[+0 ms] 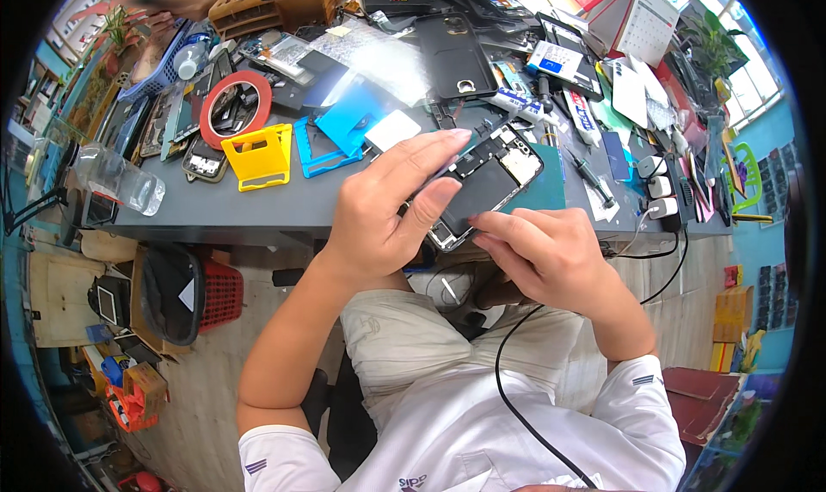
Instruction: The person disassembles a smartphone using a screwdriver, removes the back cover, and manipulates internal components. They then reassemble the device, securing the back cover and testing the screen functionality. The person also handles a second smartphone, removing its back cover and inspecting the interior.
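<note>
An opened smartphone [482, 191] with its back cover off is held tilted above the desk's front edge. Its dark battery and bare inner parts face up. My left hand [387, 204] grips it along the left side, thumb and fingers closed round the frame. At the phone's lower right edge, the fingertips of my right hand [551, 251] are pinched together, touching the rim beside the battery. Whatever lies between those fingertips is too small to tell. A green mat [553, 182] lies beneath and behind the phone.
Left of my hands stand a yellow phone stand [260, 156] and a blue phone stand [331, 139], near a roll of red tape [235, 109]. To the right lie a screwdriver-like tool [594, 181], a white tube [582, 118] and white chargers [661, 197]. A dark cable hangs over my lap.
</note>
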`<state>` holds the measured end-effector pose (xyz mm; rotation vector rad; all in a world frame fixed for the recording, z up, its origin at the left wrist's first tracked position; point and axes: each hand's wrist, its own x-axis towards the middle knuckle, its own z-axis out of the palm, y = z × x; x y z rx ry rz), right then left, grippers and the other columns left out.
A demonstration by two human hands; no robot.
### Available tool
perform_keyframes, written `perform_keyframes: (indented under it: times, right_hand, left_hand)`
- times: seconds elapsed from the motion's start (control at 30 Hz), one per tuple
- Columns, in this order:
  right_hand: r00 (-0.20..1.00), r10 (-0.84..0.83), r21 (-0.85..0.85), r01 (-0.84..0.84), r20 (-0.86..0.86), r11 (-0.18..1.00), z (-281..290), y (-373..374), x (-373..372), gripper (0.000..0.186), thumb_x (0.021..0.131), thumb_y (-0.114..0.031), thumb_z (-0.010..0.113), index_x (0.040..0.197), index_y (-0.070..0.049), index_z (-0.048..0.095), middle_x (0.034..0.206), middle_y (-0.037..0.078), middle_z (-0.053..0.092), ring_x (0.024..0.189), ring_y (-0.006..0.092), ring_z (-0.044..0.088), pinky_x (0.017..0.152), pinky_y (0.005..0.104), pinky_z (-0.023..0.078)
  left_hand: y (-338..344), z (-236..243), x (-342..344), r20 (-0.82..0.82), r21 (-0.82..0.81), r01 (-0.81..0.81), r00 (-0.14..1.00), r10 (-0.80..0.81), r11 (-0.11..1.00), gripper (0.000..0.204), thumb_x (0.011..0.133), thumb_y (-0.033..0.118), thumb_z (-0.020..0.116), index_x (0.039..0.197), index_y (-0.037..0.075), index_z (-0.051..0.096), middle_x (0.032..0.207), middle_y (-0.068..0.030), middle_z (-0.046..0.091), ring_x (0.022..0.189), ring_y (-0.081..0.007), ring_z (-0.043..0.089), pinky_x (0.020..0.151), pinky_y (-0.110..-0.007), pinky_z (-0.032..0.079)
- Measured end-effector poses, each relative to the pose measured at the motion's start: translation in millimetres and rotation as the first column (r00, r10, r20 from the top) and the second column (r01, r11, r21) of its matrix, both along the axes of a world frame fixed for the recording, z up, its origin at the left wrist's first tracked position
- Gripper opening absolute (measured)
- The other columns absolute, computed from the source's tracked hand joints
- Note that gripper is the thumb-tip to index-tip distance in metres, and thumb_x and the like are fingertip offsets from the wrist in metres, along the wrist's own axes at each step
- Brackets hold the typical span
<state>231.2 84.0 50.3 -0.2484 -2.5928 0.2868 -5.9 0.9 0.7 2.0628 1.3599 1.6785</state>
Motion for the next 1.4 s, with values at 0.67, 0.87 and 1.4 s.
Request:
perform_keyframes:
  times: [0.67, 0.87, 1.4]
  right_hand:
    - [0.999, -0.038, 0.428, 0.030, 0.010, 0.903, -16, 55, 37, 0.037, 0.079, -0.014, 0.069, 0.114, -0.003, 0.074, 0.075, -0.001, 0.054, 0.060, 0.0128, 0.059, 0.050, 0.0311, 0.048]
    - [0.999, -0.033, 0.430, 0.046, -0.038, 0.902, -25, 58, 37, 0.041, 0.078, -0.015, 0.070, 0.117, -0.004, 0.073, 0.074, -0.001, 0.053, 0.061, 0.0125, 0.060, 0.050, 0.0299, 0.048]
    - [1.000, 0.022, 0.333, -0.019, -0.006, 0.943, -22, 60, 41, 0.048, 0.076, -0.017, 0.068, 0.120, 0.001, 0.073, 0.075, 0.001, 0.056, 0.058, 0.0143, 0.057, 0.049, 0.0309, 0.043]
  left_hand:
    - [-1, 10, 16, -0.245, 0.057, -0.105, 0.963, 0.116, 0.993, 0.086, 0.069, 0.016, 0.086, 0.150, 0.004, 0.059, 0.152, -0.0236, 0.056, 0.122, -0.0396, 0.073, 0.087, -0.043, 0.066]
    - [-1, 12, 18, -0.209, -0.007, -0.084, 0.975, 0.081, 0.996, 0.094, 0.064, 0.013, 0.088, 0.152, 0.001, 0.056, 0.151, -0.0300, 0.053, 0.135, -0.0454, 0.060, 0.105, -0.050, 0.059]
    - [7, 6, 17, -0.179, 0.057, -0.056, 0.982, 0.065, 0.997, 0.093, 0.066, 0.012, 0.090, 0.152, 0.004, 0.054, 0.151, -0.0299, 0.053, 0.125, -0.0406, 0.071, 0.100, -0.044, 0.063]
